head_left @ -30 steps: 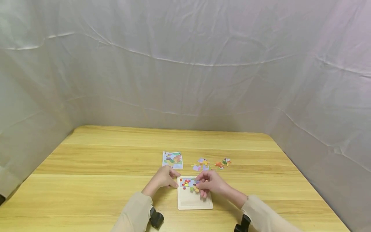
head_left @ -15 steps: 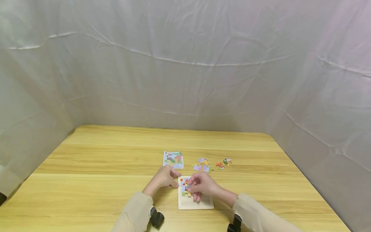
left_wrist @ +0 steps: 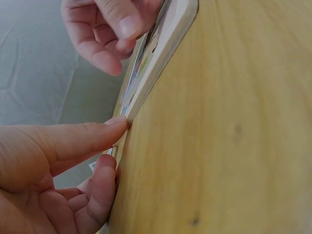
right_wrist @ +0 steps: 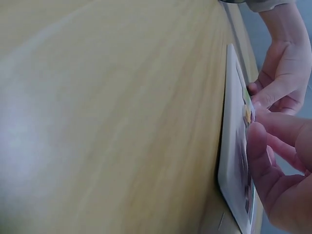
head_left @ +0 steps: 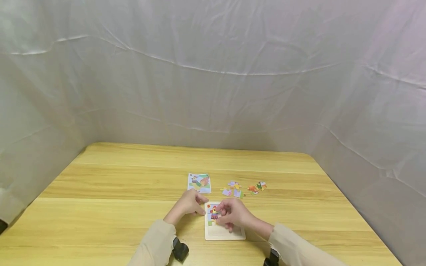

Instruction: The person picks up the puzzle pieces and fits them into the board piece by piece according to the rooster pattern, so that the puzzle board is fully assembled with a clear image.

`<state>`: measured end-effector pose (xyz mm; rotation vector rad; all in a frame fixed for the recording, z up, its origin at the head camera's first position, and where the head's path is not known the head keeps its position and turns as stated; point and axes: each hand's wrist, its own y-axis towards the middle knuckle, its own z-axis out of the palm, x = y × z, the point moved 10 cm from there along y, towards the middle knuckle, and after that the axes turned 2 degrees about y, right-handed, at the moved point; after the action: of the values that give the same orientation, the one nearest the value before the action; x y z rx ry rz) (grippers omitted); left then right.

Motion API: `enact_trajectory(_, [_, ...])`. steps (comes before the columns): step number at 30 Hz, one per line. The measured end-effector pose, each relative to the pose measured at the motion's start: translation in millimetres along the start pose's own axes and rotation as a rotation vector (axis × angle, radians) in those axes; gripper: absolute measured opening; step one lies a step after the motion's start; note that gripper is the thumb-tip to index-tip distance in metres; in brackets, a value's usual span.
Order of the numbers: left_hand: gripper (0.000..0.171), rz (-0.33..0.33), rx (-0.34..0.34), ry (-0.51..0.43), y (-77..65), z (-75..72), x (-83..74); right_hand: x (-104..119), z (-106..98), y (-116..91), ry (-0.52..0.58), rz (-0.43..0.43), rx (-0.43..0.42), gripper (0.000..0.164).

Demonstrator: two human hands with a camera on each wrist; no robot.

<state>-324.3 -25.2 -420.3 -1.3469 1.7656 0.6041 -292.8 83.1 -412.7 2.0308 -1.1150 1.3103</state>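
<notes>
A pale wooden puzzle tray (head_left: 224, 236) lies in front of me, with joined puzzle pieces (head_left: 213, 210) showing a red and yellow bird's head at its upper left. My left hand (head_left: 188, 203) holds the tray's upper left corner, thumb against the left edge. My right hand (head_left: 237, 213) is over the tray, thumb and forefinger at a puzzle piece (right_wrist: 247, 114) with a yellow patch. In the right wrist view the two fingertips lie close on either side of that piece's edge. The fingers hide part of it.
Beyond the tray lies a picture card (head_left: 199, 183) with a bird printed on it. Loose puzzle pieces (head_left: 232, 192) lie to its right, with more orange and green pieces (head_left: 257, 187) farther right. The wooden table (head_left: 116, 214) is backed by grey cloth.
My right hand has moved left across the tray with the puzzle piece and lowered it beneath the bird's head; its fingers have since shifted slightly. The left hand stays at the corner.
</notes>
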Motion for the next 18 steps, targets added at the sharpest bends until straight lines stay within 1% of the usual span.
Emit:
enact_trajectory(4, [0.034,-0.006,0.0,-0.005,0.2,0.6,1.0,2.8,0.9,-3.2,-0.074,-0.035,0.007,0.022])
enact_trajectory(11, [0.033,-0.003,0.004,-0.008,0.4,0.9,1.1,-0.7,2.1,-1.2,-0.085,-0.072,0.005,0.02])
enact_trajectory(18, [0.033,0.001,0.004,-0.011,1.1,1.1,1.8,3.6,3.1,-0.6,-0.158,-0.105,0.003,0.018])
